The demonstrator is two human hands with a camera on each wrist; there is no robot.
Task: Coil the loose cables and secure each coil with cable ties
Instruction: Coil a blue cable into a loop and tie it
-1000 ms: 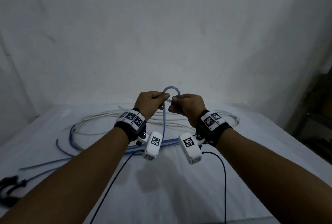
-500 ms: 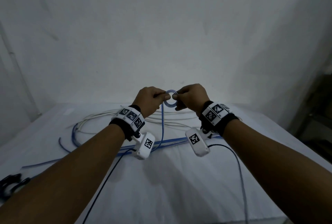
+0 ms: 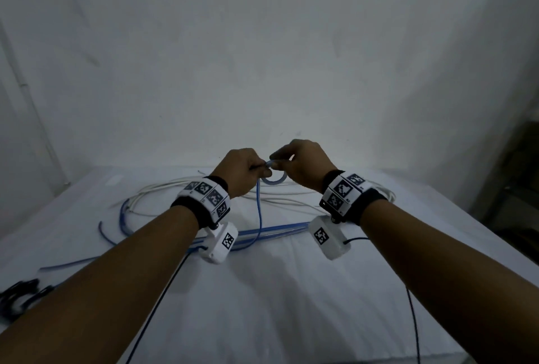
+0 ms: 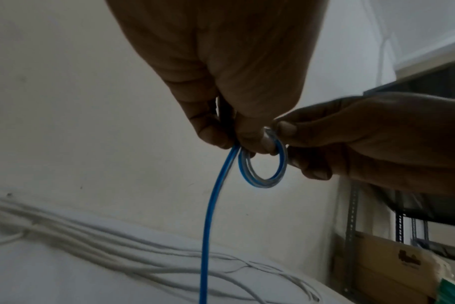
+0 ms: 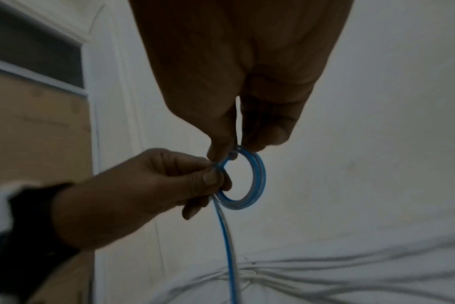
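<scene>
A blue cable (image 3: 259, 212) rises from the white table to a small tight coil (image 3: 274, 180) held in the air between both hands. My left hand (image 3: 245, 171) pinches the coil's left side where the cable leaves it; the same coil (image 4: 262, 164) shows under its thumb in the left wrist view. My right hand (image 3: 303, 165) pinches the top of the coil (image 5: 243, 181) between thumb and forefinger. Loose white cables (image 3: 280, 197) lie on the table behind the hands, and more of the blue cable (image 3: 122, 218) sprawls to the left.
A white cloth covers the table (image 3: 262, 305). A black bundle, perhaps cable ties (image 3: 17, 296), lies at the front left edge. Thin black leads (image 3: 157, 302) hang from the wrist cameras. Dark shelving (image 3: 519, 188) and cardboard boxes (image 4: 392, 271) stand to the right.
The small blue loop has turned from standing above the fingers to hanging below them. Both hands have risen slightly and the right hand has shifted its pinch to the loop's top.
</scene>
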